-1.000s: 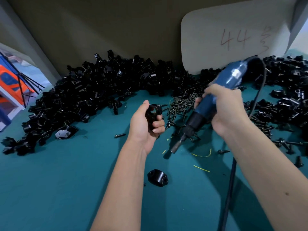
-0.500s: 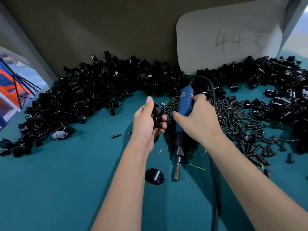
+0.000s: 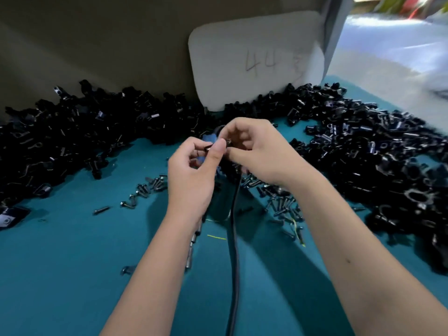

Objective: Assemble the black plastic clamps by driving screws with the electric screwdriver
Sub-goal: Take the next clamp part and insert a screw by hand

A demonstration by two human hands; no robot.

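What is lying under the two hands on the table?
Under the hands lies the blue electric screwdriver with its black cord, beside loose screws. Most of its body is covered.

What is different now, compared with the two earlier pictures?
The right hand let go of the electric screwdriver, which now lies on the green table, and moved to meet the left hand at a small dark part. The piles of black clamps stayed.

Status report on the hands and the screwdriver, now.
Both hands, left and right, pinching a small dark part. Electric screwdriver lying under them, ungripped. Cord between forearms.
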